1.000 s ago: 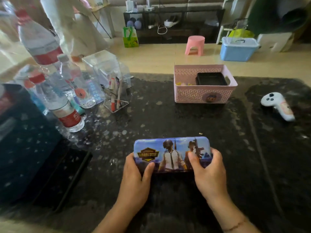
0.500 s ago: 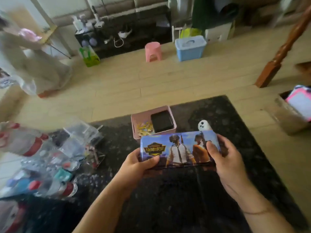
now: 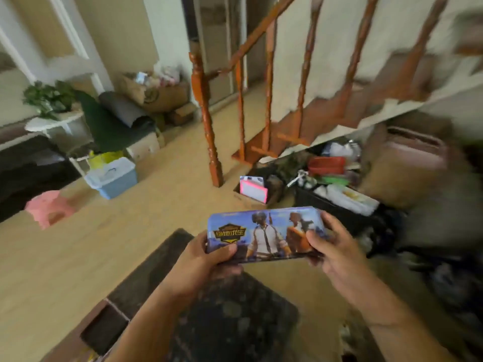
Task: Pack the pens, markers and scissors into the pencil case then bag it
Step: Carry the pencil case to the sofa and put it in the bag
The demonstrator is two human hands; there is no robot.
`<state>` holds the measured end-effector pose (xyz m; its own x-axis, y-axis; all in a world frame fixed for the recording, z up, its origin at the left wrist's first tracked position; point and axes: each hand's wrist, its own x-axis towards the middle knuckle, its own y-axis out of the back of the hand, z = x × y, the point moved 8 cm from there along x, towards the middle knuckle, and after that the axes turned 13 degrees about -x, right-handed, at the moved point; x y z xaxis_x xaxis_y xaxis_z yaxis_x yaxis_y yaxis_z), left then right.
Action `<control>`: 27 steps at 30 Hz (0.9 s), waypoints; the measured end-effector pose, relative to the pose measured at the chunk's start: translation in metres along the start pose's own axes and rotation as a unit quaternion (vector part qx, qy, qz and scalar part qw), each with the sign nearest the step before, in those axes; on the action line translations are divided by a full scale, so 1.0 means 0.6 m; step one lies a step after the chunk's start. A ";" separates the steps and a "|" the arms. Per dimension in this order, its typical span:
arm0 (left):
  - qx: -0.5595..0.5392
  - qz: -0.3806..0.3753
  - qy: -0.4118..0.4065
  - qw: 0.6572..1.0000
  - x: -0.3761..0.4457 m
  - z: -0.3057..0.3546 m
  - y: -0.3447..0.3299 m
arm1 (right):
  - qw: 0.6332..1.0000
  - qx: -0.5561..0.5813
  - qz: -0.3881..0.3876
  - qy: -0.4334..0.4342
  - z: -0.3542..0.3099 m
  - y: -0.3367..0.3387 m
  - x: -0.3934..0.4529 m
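Fingers (image 3: 317,237) grip pencil case (image 3: 264,235) (lengthwise left-right).

Soft daylight, heavy motion blur, wide-angle edge distortion

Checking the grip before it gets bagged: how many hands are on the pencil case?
2. The left hand grips the left end of the pencil case, thumb on the lid; the right hand grips the right end. The undersides of both are hidden.
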<state>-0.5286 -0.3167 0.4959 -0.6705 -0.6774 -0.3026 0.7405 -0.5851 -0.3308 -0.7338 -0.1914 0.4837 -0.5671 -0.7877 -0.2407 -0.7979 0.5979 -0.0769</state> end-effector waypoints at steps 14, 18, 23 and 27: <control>0.116 -0.381 0.177 0.900 0.019 -0.234 -0.656 | 0.895 0.074 0.441 0.012 0.063 0.568 -0.425; 0.166 -0.467 0.212 0.842 -0.054 -0.356 -0.816 | 0.860 0.144 0.489 -0.022 0.134 0.649 -0.575; 0.207 -0.560 0.276 0.753 -0.162 -0.507 -0.952 | 0.799 0.212 0.561 -0.040 0.218 0.709 -0.730; 0.234 -0.605 0.298 0.700 -0.228 -0.604 -1.039 | 0.723 0.266 0.637 -0.013 0.277 0.739 -0.825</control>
<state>-0.9157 0.3025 0.4196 -0.6175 0.6653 -0.4197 -0.5457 -0.7466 -0.3806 -0.7728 0.4886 0.4081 -0.7626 0.4526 -0.4622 0.5651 0.8138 -0.1356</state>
